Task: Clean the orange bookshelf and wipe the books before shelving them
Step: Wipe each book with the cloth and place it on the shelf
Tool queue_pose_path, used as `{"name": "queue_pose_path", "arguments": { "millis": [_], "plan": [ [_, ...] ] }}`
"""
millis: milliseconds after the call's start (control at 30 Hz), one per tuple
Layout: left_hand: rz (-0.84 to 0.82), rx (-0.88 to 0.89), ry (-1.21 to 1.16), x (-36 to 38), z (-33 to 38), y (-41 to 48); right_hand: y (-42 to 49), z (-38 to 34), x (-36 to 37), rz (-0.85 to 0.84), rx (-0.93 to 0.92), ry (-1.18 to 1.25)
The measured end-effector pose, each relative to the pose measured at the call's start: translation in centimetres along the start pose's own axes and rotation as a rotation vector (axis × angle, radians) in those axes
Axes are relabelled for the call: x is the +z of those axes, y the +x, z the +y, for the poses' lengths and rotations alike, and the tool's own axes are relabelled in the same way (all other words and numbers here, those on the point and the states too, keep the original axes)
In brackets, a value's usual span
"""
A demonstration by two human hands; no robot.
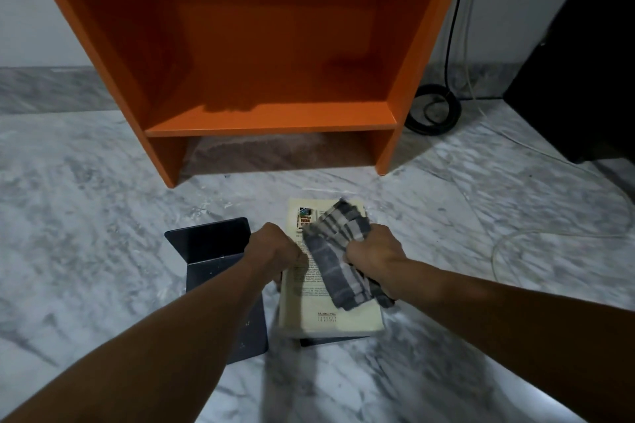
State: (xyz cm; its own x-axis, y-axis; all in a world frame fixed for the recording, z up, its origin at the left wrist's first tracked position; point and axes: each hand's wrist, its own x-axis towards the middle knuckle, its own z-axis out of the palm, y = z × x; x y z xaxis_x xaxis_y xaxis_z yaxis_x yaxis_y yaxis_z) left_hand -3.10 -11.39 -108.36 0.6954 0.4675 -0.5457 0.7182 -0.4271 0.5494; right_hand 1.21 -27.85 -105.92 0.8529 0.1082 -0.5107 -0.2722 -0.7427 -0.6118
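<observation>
Holding the book (343, 323) by its left edge, the left grip (275, 247) curls round it; the right grip (374, 257) clutches a checked cloth (338, 251) against its cover, before the orange shelf (275, 122), beside a dark bookend (213, 244).

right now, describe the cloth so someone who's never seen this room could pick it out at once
Start at the orange bookshelf; in front of it is a cream book, gripped at its left edge by the left hand. The cloth is bunched on that book's cover in the right hand: the only fabric here, grey with pale checks.
</observation>
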Motion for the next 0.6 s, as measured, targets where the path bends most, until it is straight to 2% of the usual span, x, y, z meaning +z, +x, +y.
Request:
{"name": "queue_pose_path", "arguments": {
  "millis": [100,200,367,500,600],
  "plan": [
    [-0.023,-0.018,-0.058,0.0,-0.3,0.2,0.1,0.3,-0.9,0.007,0.051,0.209],
    [-0.011,-0.047,-0.093,-0.1,-0.5,0.0,-0.2,0.3,-1.5,-0.05,0.004,0.369],
    [-0.019,-0.081,-0.158,-0.4,-0.8,-0.2,-0.7,-1.0,-1.1,-0.112,-0.127,0.361],
    [-0.054,-0.117,-0.397,-0.5,-0.8,-0.2,-0.8,-1.1,-2.2,-0.093,-0.101,0.417],
    [-0.159,-0.11,-0.614,-0.7,-0.2,-0.6,-1.2,-1.5,-4.0,-0.133,-0.123,0.539]
  ]
}}
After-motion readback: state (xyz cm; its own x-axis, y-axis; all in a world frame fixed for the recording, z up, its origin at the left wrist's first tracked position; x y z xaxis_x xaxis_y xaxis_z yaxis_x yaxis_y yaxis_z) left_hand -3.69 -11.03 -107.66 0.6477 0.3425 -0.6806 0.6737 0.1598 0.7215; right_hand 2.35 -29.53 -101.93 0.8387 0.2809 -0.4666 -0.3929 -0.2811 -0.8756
